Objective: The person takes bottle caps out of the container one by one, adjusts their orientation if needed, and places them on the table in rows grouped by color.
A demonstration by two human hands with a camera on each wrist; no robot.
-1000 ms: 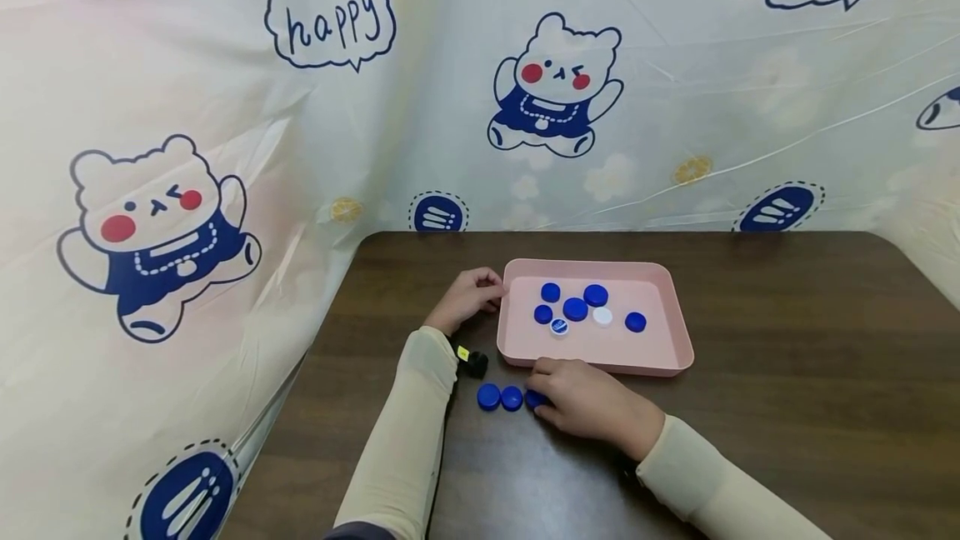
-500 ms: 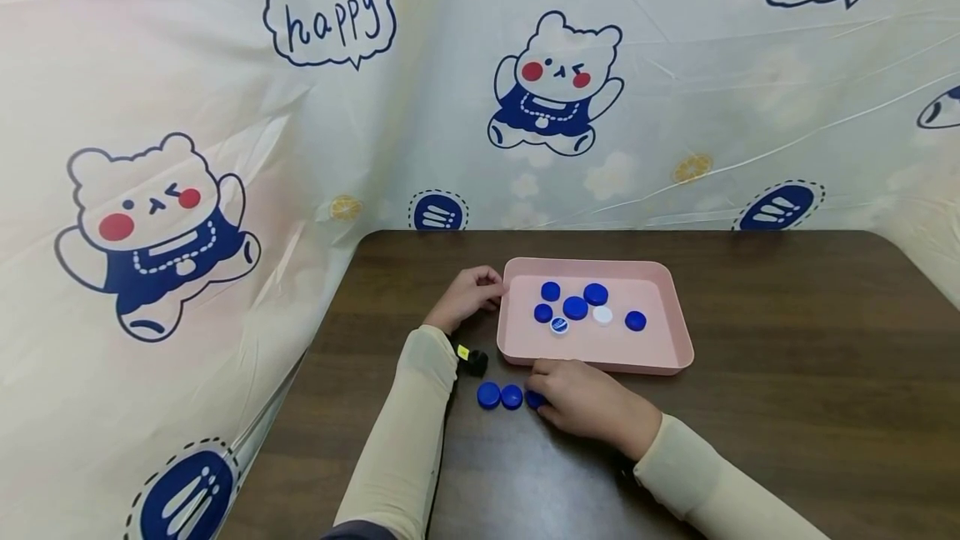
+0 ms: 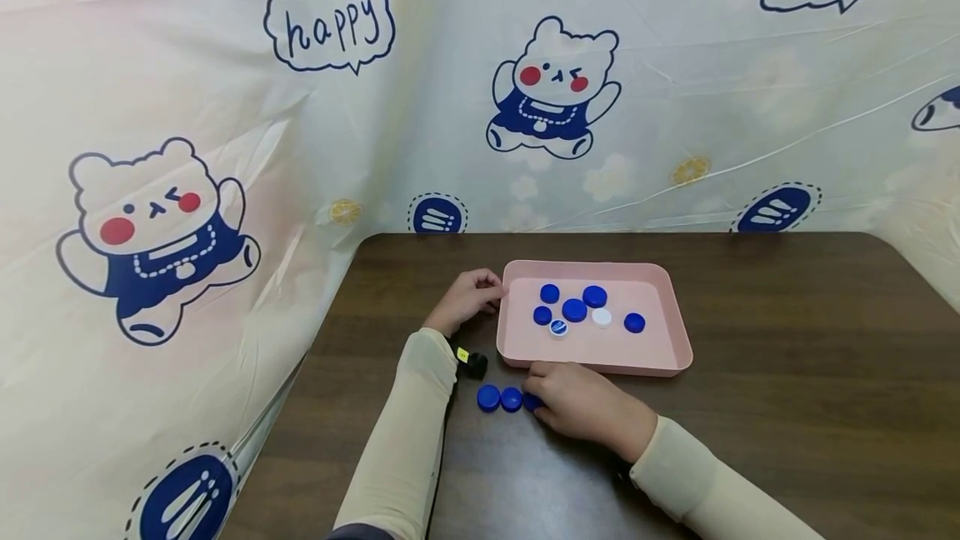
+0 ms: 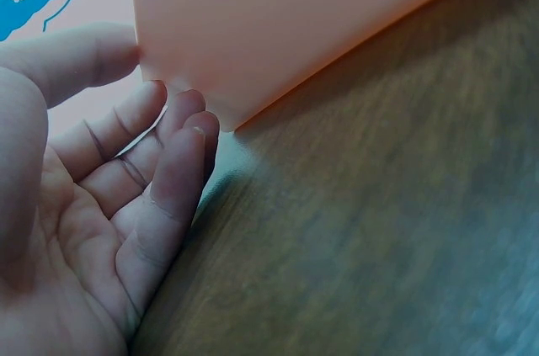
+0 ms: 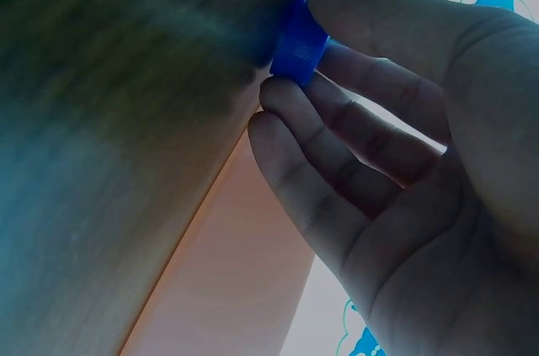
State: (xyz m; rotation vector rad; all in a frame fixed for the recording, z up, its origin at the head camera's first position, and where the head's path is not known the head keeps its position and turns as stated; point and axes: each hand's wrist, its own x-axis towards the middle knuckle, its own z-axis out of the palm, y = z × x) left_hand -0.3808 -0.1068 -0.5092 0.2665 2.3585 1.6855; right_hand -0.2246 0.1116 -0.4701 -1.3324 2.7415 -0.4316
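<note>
In the head view my left hand (image 3: 468,300) is at the left side of a pink tray (image 3: 517,350). The left wrist view has its thumb at the tray's rim (image 4: 137,15) and its curled fingers against the outer wall. My right hand (image 3: 588,407), in front of the tray, pinches a blue bottle cap (image 5: 299,45) on the table. To that cap's left, two more blue caps (image 3: 488,397) lie in a row. Several blue caps (image 3: 574,310), a white cap (image 3: 602,317) and a white-and-blue cap (image 3: 558,327) lie in the tray.
A small black device (image 3: 476,366) with a yellow label sits by the left wrist, left of the tray's front corner. The brown wooden table (image 3: 787,340) meets a printed cloth (image 3: 675,90) at its back and left.
My right hand has shifted slightly left with the pinched cap, closer to the two other caps. My left hand and the tray have stayed in place.
</note>
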